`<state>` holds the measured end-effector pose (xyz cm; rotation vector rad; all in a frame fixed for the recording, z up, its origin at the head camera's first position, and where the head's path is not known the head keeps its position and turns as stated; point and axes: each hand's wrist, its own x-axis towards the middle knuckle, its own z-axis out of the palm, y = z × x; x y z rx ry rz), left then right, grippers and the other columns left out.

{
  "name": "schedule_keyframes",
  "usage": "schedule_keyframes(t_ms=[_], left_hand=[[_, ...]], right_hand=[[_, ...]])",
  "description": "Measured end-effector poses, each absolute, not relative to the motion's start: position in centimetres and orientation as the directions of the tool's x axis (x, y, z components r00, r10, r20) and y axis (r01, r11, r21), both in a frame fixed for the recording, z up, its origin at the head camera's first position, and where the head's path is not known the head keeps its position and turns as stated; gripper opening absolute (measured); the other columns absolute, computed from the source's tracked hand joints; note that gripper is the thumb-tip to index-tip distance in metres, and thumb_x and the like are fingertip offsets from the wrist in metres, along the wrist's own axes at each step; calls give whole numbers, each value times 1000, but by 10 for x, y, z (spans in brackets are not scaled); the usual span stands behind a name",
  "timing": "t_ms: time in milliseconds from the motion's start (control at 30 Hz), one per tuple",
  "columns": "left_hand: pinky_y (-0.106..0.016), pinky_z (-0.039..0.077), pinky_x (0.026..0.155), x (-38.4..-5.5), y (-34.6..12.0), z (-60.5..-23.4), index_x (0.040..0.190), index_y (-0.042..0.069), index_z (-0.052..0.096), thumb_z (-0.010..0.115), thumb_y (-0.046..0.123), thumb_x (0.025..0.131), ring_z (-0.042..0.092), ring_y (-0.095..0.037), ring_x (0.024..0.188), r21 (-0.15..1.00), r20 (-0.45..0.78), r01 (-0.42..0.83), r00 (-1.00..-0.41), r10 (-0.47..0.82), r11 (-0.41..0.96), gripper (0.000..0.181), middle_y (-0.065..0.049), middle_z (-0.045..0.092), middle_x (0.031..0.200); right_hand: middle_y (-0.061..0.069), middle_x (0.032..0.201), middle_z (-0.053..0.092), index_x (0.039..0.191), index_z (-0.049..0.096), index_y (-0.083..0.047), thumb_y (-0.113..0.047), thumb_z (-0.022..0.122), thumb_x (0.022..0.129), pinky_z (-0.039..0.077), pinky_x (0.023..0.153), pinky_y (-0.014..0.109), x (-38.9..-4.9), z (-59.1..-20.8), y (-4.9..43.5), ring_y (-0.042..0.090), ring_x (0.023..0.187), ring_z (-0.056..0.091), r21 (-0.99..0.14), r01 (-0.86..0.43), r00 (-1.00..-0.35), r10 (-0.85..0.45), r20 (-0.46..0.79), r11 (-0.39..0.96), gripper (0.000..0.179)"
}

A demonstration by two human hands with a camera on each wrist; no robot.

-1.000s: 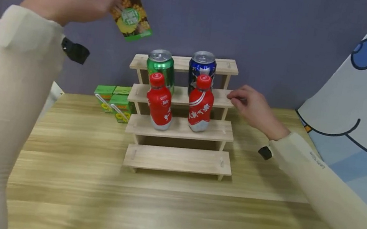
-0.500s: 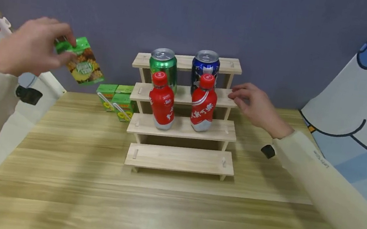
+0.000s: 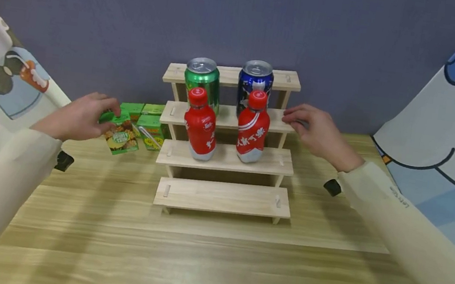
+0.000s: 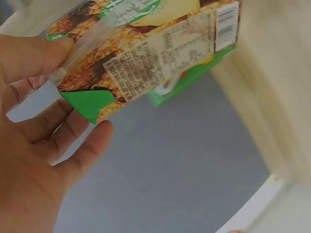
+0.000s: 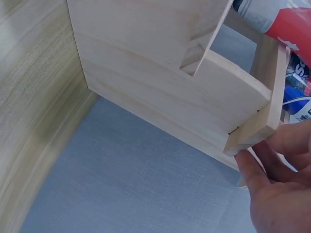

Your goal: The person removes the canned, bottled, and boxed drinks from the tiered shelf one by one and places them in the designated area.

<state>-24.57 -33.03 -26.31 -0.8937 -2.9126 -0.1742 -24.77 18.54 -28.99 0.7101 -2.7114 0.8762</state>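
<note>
My left hand (image 3: 81,118) pinches a small green-and-brown juice box (image 3: 121,138) by its upper end. Its printed side, barcode and clear straw wrapper show in the left wrist view. The juice box hangs in front of several green juice boxes (image 3: 151,125) on the table and overlaps them in the head view. With the fingertips of my right hand (image 3: 313,129), I grip the right end of the second-highest board of a wooden step shelf (image 3: 222,198). That board's end (image 5: 252,131) sits between thumb and fingers in the right wrist view.
Two red bottles (image 3: 201,129) stand on the shelf's third board from the top. Behind them are a green can (image 3: 203,76) and a blue can (image 3: 255,81). A grey-blue wall (image 3: 244,14) rises behind, with cartoon-printed panels (image 3: 446,123) at both sides.
My left hand has come down from the upper left with the juice box, swinging left and then right to the juice boxes beside the shelf. The right hand stays at the shelf.
</note>
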Motion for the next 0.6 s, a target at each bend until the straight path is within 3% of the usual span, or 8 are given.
schedule_keyframes(t_ms=[267,600], left_hand=[[-46,43,72,-247,-334,-300,102,7,60,71,3,80,50,-30,93,136,74,516,-857,510,846,24,-11,57,100],[-48,41,76,-246,-339,-326,102,1,59,73,0,77,49,-33,93,173,229,529,-842,489,831,28,-16,58,105]], right_hand=[[11,121,59,108,69,-2,2,57,92,41,94,47,-248,-291,185,30,115,52,-488,-503,-863,-378,336,713,21],[11,119,60,107,69,-3,1,56,93,42,94,46,-248,-291,185,30,114,53,-506,-504,-862,-374,342,700,20]])
